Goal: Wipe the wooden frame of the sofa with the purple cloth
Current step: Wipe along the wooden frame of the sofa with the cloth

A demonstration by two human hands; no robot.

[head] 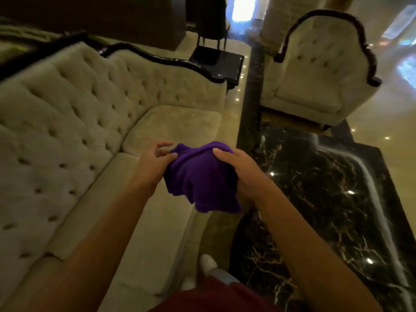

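1. Sofa (74, 122), the largest thing in view, fills the left side. It is pale, with a button-tufted back and flat seat cushions, and runs from the near left corner away toward the upper middle.
2. Frame (162, 60), dark glossy wood, runs in curves along the top of the sofa back and ends in a scroll at the far arm. Nothing touches it.
3. Floor (315, 188) on the right is black marble with gold veins and a pale border, shining with small light spots.
4. Armchair (319, 70), pale with the same dark wooden trim, stands at the upper right, well apart from the sofa.
5. Table (217, 61), small, dark and glossy, stands just beyond the far end of the sofa.
6. Cloth (198, 176), purple and bunched, hangs in the air between both hands, above the front edge of the sofa seat and well apart from the frame. Its lower edge droops free.
7. Left hand (155, 163) pinches the left upper edge of the cloth between thumb and forefinger; the other fingers curl loosely above it.
8. Right hand (238, 170) has its grip closed on the right side of the cloth, thumb lying across the top, fingers hidden beneath the fabric.
9. Shoe (208, 263), white, shows at the bottom, on the floor beside the sofa.
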